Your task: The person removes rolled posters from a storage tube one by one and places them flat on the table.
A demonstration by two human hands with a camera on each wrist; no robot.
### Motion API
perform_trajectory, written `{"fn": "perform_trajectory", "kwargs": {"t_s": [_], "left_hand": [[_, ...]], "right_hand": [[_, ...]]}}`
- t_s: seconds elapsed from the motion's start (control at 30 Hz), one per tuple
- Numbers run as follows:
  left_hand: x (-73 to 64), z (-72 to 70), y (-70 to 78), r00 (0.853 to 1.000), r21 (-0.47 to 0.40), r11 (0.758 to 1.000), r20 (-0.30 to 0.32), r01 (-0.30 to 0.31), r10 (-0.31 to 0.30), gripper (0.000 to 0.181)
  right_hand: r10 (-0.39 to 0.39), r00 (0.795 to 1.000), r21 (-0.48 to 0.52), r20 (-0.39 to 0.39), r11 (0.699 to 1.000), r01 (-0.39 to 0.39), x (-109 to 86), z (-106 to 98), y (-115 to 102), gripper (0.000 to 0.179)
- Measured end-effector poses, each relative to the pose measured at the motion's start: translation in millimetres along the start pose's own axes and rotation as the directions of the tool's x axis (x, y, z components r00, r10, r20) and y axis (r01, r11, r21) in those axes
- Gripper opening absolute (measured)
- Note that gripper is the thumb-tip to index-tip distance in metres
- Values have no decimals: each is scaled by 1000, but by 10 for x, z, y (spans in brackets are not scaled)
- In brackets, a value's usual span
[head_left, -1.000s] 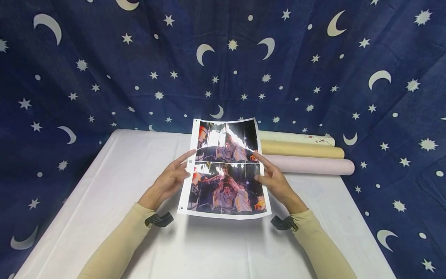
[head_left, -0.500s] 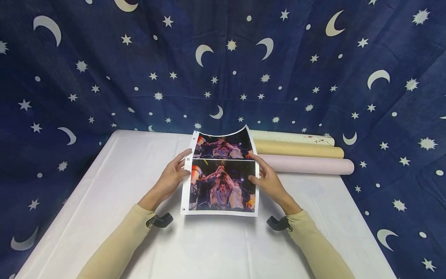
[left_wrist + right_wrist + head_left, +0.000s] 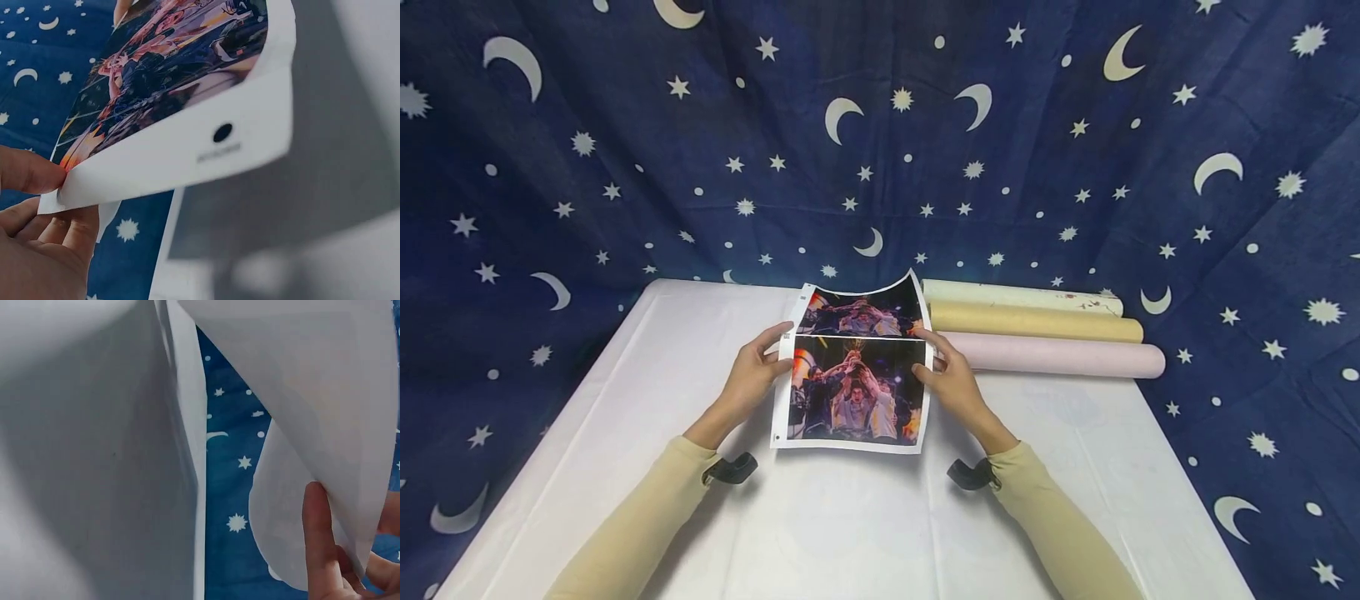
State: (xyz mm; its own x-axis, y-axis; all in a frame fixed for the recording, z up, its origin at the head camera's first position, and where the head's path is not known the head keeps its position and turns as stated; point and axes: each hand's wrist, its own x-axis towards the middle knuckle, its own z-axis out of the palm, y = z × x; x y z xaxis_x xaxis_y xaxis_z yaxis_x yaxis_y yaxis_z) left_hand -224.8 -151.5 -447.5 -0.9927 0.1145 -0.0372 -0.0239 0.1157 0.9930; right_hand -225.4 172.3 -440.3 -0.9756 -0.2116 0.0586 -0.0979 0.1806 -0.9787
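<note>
A glossy printed sheet of paper (image 3: 855,392) bears the same photo of people with raised arms twice, one above the other, with white margins. It is held off the table, its upper part bending back. My left hand (image 3: 748,375) pinches its left edge, thumb on the printed face; the left wrist view shows the fingers (image 3: 75,234) behind the white margin. My right hand (image 3: 955,385) grips the opposite edge at about the same height. In the right wrist view the sheet's pale back (image 3: 337,381) appears, the right thumb (image 3: 317,512) against its edge.
Behind the sheet to the right lie three paper rolls: a pink roll (image 3: 1060,356), a yellow roll (image 3: 1037,322) and a cream patterned roll (image 3: 1022,297). A white cloth covers the table (image 3: 850,533). A dark blue star-and-moon curtain (image 3: 880,125) hangs behind.
Both hands have shifted left with the sheet. Its upper part now leans back and curves more, and the bright glare on the photos is gone. The grip stays the same.
</note>
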Motion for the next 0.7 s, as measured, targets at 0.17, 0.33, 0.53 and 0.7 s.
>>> {"fn": "perform_trajectory", "kwargs": {"t_s": [0.17, 0.33, 0.53, 0.7], "left_hand": [[-17, -142, -18, 1000, 43, 999, -18, 1, 0, 67], [-60, -329, -37, 999, 105, 994, -50, 11, -6, 67], [-120, -596, -42, 994, 227, 974, -105, 20, 4, 68], [-148, -841, -53, 995, 346, 938, -95, 17, 17, 70]], "right_hand": [[-38, 999, -3, -1, 999, 38, 49, 165, -9, 65], [-58, 998, -51, -27, 997, 57, 128, 370, -4, 62], [-83, 996, -20, 24, 996, 83, 238, 626, -3, 61], [-128, 989, -16, 67, 991, 130, 317, 831, -1, 65]]}}
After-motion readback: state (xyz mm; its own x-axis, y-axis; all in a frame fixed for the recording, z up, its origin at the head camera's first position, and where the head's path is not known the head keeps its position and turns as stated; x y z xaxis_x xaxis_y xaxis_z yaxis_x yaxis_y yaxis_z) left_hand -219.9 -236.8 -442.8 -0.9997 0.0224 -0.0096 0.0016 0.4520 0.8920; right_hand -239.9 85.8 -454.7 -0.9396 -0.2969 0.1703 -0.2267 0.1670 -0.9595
